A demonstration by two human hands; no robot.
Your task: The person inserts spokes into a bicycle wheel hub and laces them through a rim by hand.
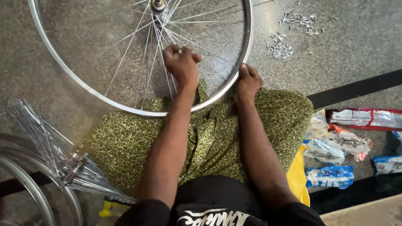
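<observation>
A silver bicycle wheel rim [83,86] rests on my lap, which is covered in green patterned cloth [217,134]. Thin spokes [144,54] run from the hub [158,5] at the top of the view. My left hand [181,65] reaches inside the rim and its fingers close around spokes near the middle. My right hand [248,81] grips the rim's lower right edge, thumb on the metal.
Small metal spoke nipples [280,50] lie scattered on the stone floor at upper right. A bundle of loose spokes [63,159] and another rim [29,184] lie at lower left. Plastic packets [347,142] and a yellow bag [298,175] sit to the right.
</observation>
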